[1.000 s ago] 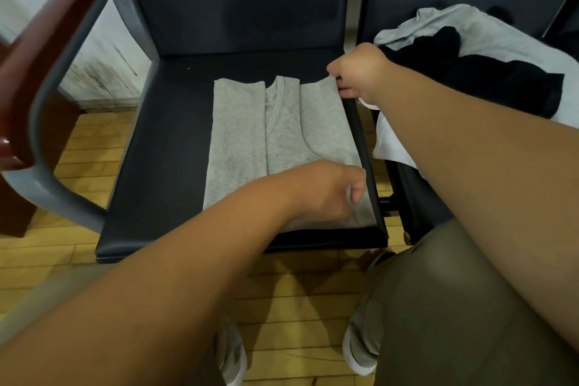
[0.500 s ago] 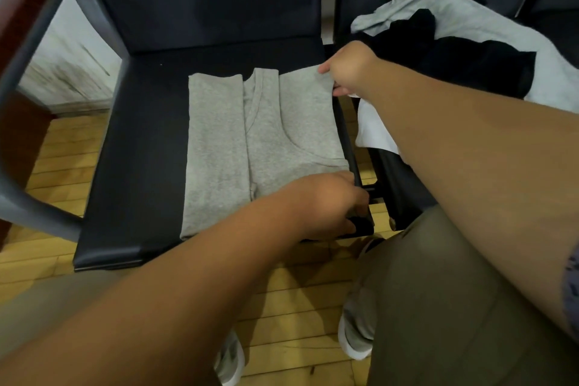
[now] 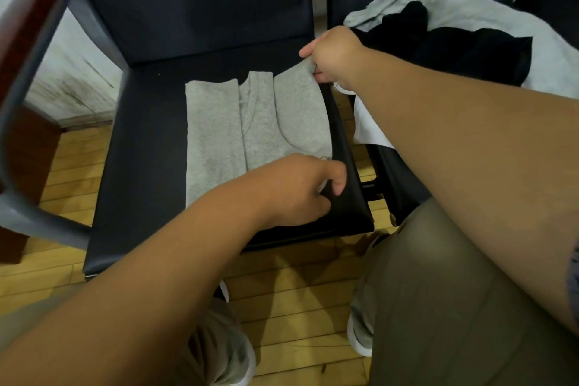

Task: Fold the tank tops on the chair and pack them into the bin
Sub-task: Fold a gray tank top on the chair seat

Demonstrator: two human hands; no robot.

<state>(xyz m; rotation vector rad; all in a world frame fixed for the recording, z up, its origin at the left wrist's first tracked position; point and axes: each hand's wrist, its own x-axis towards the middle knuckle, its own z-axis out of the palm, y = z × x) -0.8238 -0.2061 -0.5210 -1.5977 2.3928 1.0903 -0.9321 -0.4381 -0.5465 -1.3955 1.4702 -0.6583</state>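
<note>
Grey tank top [image 3: 219, 135] lies by the right edge of the chair seat [image 3: 141, 150], right hand [image 3: 335, 56] pinching its far corner, left hand [image 3: 294, 191] its near corner, so an uneven pull may skew the fold.

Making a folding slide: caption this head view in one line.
Left hand and right hand hold the right edge of a grey tank top on a black chair.
</note>
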